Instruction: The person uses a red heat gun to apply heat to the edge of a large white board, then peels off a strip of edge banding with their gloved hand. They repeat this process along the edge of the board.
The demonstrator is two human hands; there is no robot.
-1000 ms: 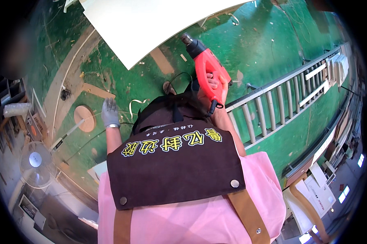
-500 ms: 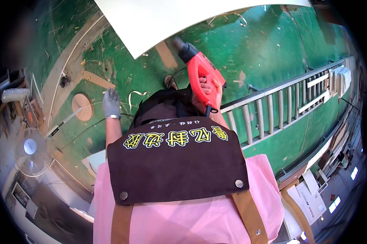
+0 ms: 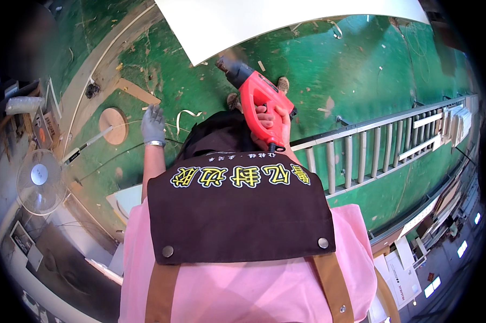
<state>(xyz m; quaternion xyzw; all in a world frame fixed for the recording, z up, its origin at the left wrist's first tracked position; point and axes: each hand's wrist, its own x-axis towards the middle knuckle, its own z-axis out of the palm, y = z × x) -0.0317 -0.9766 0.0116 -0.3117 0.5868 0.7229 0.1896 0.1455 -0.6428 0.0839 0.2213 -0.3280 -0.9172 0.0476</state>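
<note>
My right hand [image 3: 270,123] grips the handle of a red power drill [image 3: 256,98], its dark chuck pointing up-left toward the edge of a large white board [image 3: 264,19]. My left hand [image 3: 153,125], in a grey glove, hangs at my side with fingers apart and nothing in it, above the green floor [image 3: 361,70]. My brown apron and pink shirt fill the lower middle and hide what lies under me. My two shoes [image 3: 282,84] show just past the drill.
A metal roller conveyor rack [image 3: 372,148] runs along the right. A round wooden disc [image 3: 112,125] and a wood offcut [image 3: 138,91] lie on the floor at left. A white standing fan [image 3: 38,182] stands at far left. Scraps and shavings litter the floor.
The white board has slid up and right in view as my head turned. The drill stays in my right hand, raised slightly toward the board's edge. My left hand has barely moved.
</note>
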